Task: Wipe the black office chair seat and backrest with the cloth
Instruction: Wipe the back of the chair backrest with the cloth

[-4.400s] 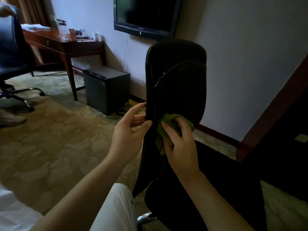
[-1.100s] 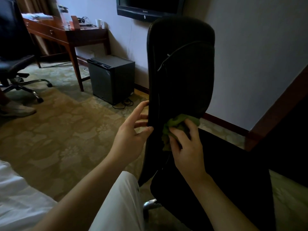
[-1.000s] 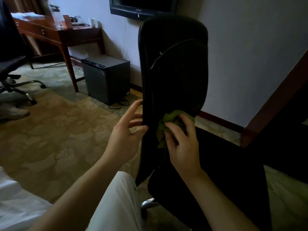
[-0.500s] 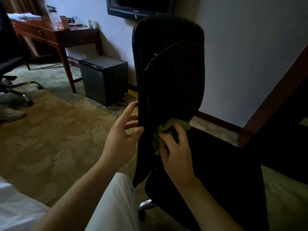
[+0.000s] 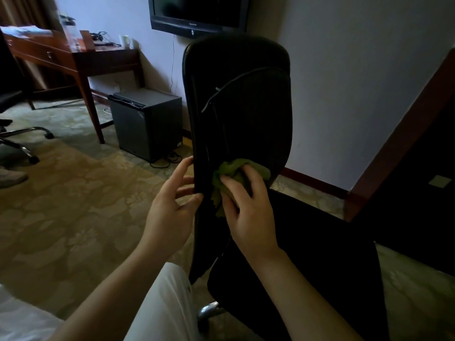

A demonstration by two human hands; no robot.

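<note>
At the lower centre of the frame, the right hand [image 5: 248,212] is gripping the bunched green cloth [image 5: 231,168], fingers curled round it, and pressing it against the lower part of the black backrest [image 5: 241,107], just above the seat [image 5: 307,254]. Beside it, the left hand [image 5: 170,212] is holding the backrest's left edge in a narrow pinch, thumb in front and fingers spread behind. Farther off at upper left, a mini fridge [image 5: 147,124] is standing beside a wooden desk [image 5: 73,57], below a wall television [image 5: 197,13].

The cloth [image 5: 231,168] sits against the backrest [image 5: 246,107] above the seat [image 5: 307,242], a fridge [image 5: 147,124] behind left.
</note>
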